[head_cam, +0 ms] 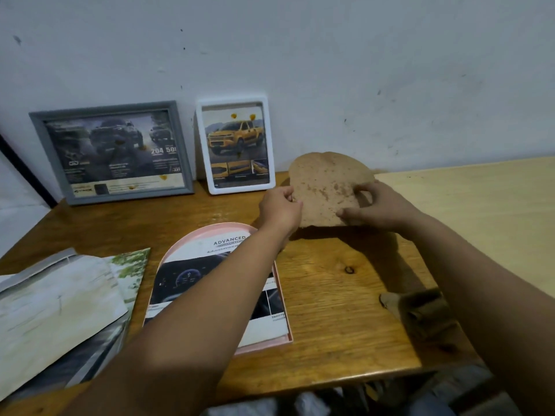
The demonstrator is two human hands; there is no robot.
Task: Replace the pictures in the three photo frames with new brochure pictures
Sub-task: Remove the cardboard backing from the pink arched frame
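Centre right: left hand (280,207) and right hand (375,205) both pinch arched backing board (326,187), likely to refit pink frame (271,345) lying face-down, brochure picture (192,280) loaded.

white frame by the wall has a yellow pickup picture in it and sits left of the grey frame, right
Not quite: in the head view the white frame with the yellow pickup picture leans on the wall to the right of the grey frame, not left.
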